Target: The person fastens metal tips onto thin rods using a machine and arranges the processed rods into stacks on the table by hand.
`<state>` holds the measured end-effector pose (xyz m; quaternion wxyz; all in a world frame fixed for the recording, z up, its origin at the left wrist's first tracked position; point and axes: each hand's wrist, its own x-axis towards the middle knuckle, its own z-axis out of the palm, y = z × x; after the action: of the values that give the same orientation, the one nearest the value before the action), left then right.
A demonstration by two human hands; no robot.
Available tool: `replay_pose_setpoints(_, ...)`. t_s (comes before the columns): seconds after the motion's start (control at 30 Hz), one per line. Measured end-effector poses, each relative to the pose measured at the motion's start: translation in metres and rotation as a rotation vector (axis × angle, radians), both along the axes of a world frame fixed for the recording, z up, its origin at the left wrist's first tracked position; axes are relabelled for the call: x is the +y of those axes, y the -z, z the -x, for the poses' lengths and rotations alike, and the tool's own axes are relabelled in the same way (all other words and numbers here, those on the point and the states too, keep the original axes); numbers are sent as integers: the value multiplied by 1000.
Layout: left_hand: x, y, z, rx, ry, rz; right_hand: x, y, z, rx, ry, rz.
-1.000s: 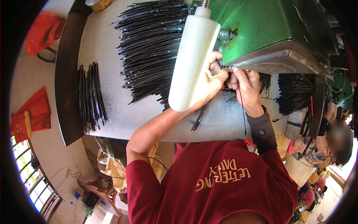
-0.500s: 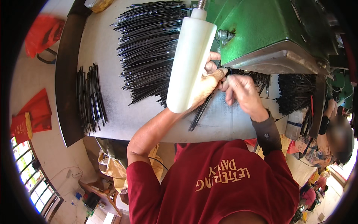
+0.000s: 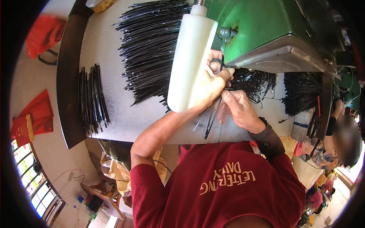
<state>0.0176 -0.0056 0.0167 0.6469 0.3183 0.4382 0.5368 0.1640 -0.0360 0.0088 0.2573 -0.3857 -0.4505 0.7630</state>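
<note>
My left hand is closed around a few thin black strips, partly hidden behind a white cylindrical handle. The strips slant down past the near edge of the table, and one upper end sticks up by the fingers. Just below it, my right hand is closed, thumb and fingers pinching one of the thin strips. Beyond the hands rises a green machine. A loose pile of black strips lies on the table under the machine, to the right of my fingers.
A broad stack of black strips covers the table's far middle, with a smaller bundle at left. More black pieces lie at right, near a grey box. A dark board edges the table. Another person works at far right.
My right hand has moved down toward me, drawing a thin strip lower so it passes the table edge. The strips in my left hand now fan out. The white handle shifted slightly left.
</note>
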Motion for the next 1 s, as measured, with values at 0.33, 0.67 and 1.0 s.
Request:
replay_pose_setpoints(0.33,-3,-4,-4,-75,-36,71,-3,3,0,54,37,29)
replay_pose_setpoints(0.67,13,6,-4,-135,-49,-16,10,0,3,45,82,-38)
replay_pose_setpoints(1.0,11,5,-7,-166,-56,55,10,2,2,-40,76,-87)
